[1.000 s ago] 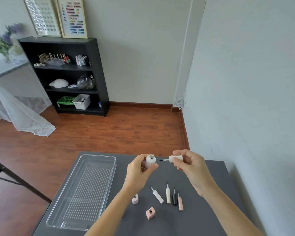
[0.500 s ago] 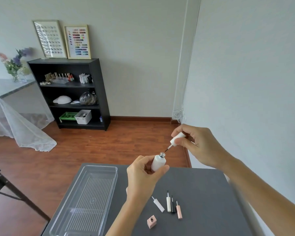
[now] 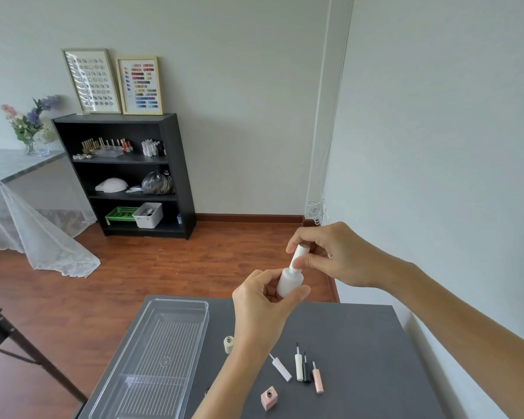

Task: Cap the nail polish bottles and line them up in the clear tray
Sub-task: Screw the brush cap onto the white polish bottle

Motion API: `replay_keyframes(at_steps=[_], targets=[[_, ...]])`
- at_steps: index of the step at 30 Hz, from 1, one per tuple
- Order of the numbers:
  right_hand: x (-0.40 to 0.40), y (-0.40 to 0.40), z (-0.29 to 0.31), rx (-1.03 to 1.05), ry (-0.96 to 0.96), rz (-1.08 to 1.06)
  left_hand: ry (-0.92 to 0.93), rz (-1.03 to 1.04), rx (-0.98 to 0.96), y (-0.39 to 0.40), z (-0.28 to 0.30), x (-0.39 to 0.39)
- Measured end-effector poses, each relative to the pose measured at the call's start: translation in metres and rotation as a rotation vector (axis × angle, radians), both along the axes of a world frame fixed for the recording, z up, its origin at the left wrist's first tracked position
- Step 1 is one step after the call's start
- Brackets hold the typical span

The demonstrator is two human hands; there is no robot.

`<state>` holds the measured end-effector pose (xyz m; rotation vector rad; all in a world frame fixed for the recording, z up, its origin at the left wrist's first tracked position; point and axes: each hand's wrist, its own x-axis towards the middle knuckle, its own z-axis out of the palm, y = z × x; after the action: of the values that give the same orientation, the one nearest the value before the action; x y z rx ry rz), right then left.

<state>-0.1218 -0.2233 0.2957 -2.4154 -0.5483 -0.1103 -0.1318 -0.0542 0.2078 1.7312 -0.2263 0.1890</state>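
Nail polish bottles and loose caps lie on a dark grey table [image 3: 360,334], and one bottle is held above it. At the left of the table sits a clear, ribbed plastic tray [image 3: 152,355] with nothing in it. Just right of the tray stands a small cream round bottle [image 3: 228,344], open at the neck and partly hidden by the left forearm. The left hand [image 3: 262,306] is raised over the table's far edge, its fingers closed around a white frosted round bottle [image 3: 289,281], held tilted. The right hand [image 3: 336,255] pinches a white cylindrical cap [image 3: 299,255] between thumb and fingers; the cap sits on the bottle's neck. Nearer the camera, a pink square bottle [image 3: 269,397] stands uncapped. To its right four brush caps lie close together: a white one [image 3: 281,369], a cream one [image 3: 299,366], a black one [image 3: 306,370] and a pink one [image 3: 317,380].
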Motion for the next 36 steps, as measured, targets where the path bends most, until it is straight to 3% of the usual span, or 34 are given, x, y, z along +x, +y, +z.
replay_keyframes(at_steps=[6, 11, 16, 20, 24, 26, 30, 32, 36], targets=[[0.011, 0.005, 0.025, -0.038, -0.081, -0.128, 0.016, -0.043, -0.055, -0.008, 0.025, 0.007], [0.015, -0.014, 0.053, 0.278, 0.158, 0.111, 0.046, -0.116, -0.139, -0.016, 0.047, 0.015], [0.018, -0.017, 0.066, 0.392, 0.119, 0.116, 0.051, -0.186, -0.134, -0.017, 0.063, 0.021], [0.019, -0.005, 0.066, 0.398, -0.118, -0.174, -0.056, -0.037, -0.089, -0.022, 0.07, 0.02], [0.021, 0.002, 0.062, 0.205, -0.374, -0.383, -0.101, -0.051, -0.076, -0.024, 0.079, 0.023], [0.021, -0.003, 0.064, 0.191, -0.309, -0.287, -0.083, -0.06, -0.09, -0.023, 0.082, 0.026], [0.018, -0.018, 0.068, 0.394, 0.044, 0.06, -0.048, -0.077, -0.111, -0.021, 0.083, 0.03], [0.018, -0.019, 0.068, 0.461, 0.034, 0.097, -0.054, -0.074, -0.109, -0.022, 0.084, 0.03], [0.018, -0.012, 0.071, 0.548, -0.103, -0.087, -0.088, -0.055, -0.095, -0.026, 0.084, 0.027]])
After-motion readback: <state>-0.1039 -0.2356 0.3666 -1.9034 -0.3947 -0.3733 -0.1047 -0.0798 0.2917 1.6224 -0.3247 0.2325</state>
